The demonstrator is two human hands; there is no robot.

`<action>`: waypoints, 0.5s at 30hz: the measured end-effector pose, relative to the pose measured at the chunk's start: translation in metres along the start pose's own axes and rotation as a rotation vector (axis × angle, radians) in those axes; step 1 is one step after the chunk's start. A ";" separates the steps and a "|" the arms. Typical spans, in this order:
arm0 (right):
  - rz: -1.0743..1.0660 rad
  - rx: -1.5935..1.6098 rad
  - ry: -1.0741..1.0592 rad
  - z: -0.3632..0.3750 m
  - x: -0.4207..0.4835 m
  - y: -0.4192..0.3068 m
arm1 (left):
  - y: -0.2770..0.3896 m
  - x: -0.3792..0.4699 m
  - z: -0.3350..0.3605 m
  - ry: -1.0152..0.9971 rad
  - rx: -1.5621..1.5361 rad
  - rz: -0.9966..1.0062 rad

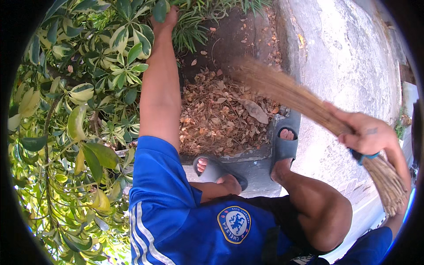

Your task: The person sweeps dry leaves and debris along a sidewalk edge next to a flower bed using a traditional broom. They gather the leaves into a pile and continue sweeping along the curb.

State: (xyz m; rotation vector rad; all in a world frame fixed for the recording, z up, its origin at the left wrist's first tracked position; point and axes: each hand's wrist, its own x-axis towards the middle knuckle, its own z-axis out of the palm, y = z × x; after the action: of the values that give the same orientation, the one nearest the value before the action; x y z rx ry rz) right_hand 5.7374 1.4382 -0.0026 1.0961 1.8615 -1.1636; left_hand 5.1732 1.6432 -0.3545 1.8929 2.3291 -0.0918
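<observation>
My right hand [369, 132] grips a stick broom [291, 92] by its bound part. The butt of its sticks lies along my forearm, and its blurred tips reach over a heap of dry brown leaves [218, 122]. One large grey-brown leaf [255, 111] lies on the heap's right side. Far forward, my left hand [169, 20] reaches in beside narrow-leaved green plants [192, 31]. Variegated leaves partly cover that hand, so whether it holds or leans on anything is hidden.
A variegated shrub [82, 92] crowds my left side. To the right runs a pale, worn concrete surface [344, 59]. My feet, in grey slides [286, 145], rest on a concrete edge [261, 172] bordering the leaves. Dark ground [232, 43] with scattered leaves lies beyond the heap.
</observation>
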 end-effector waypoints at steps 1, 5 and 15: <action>0.024 0.068 0.042 -0.004 -0.004 0.005 | -0.004 0.002 0.000 0.009 -0.002 -0.010; 0.016 -0.161 0.396 -0.040 0.069 0.043 | -0.022 0.016 0.003 0.239 -0.187 -0.088; 0.110 -0.088 -0.121 0.026 -0.007 0.022 | 0.001 -0.010 -0.003 0.157 -0.401 -0.061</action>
State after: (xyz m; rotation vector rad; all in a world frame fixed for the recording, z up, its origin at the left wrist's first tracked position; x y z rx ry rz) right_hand 5.7628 1.4181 -0.0143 1.0420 1.7209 -1.0526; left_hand 5.1757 1.6342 -0.3501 1.6810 2.2820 0.4972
